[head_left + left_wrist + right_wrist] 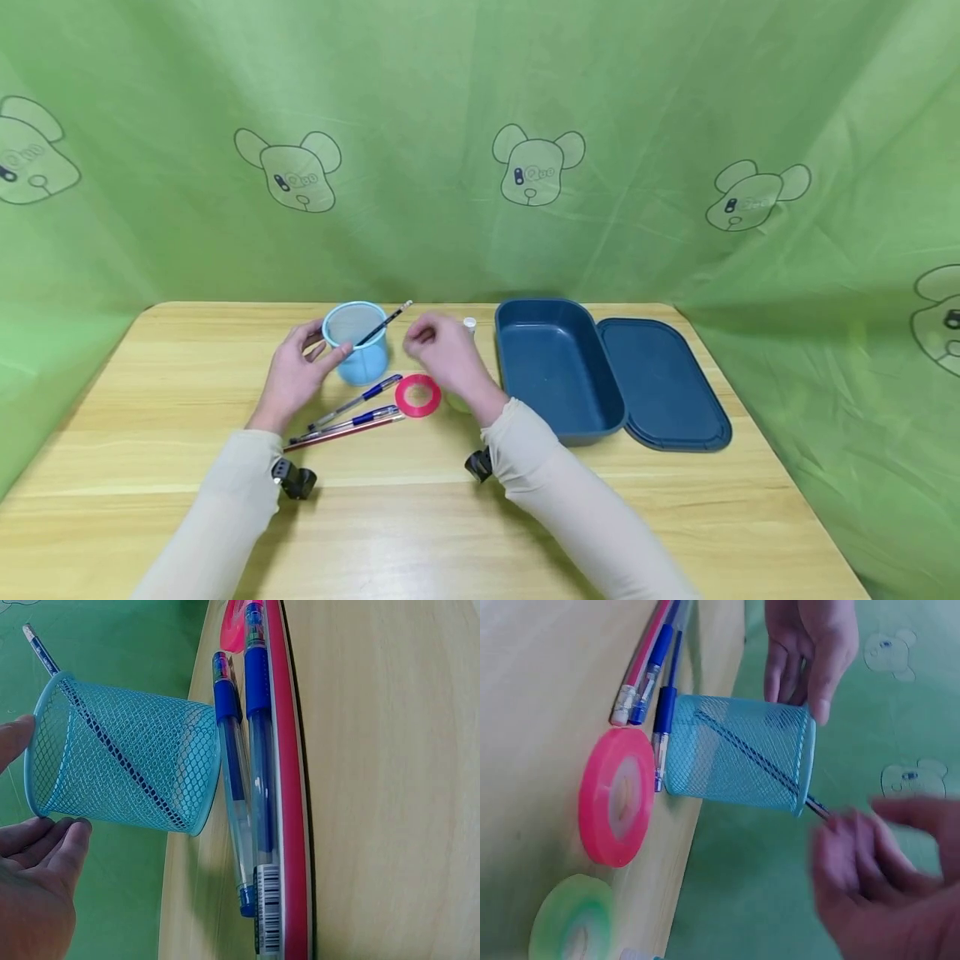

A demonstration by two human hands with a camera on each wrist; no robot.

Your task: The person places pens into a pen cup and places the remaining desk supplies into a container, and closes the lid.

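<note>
A light blue mesh pen cup (363,365) stands upright on the table. My left hand (294,371) holds it at the rim, thumb on one side and fingers on the other. A dark pencil (112,750) leans inside the cup, its white eraser end sticking out over the rim. Blurred, my right hand (450,350) hovers just right of that end, fingers loosely bent and apart from the pencil in the head view. Before the cup lie two clear pens with blue grips (257,682), a red pencil (292,787) and a roll of pink tape (417,396).
A roll of green tape (571,919) lies partly hidden under my right arm. Behind that hand shows a small white-capped item (469,323). To the right are a dark blue box (555,367) and its lid (663,383). Green cloth (420,167) surrounds the table's back and sides.
</note>
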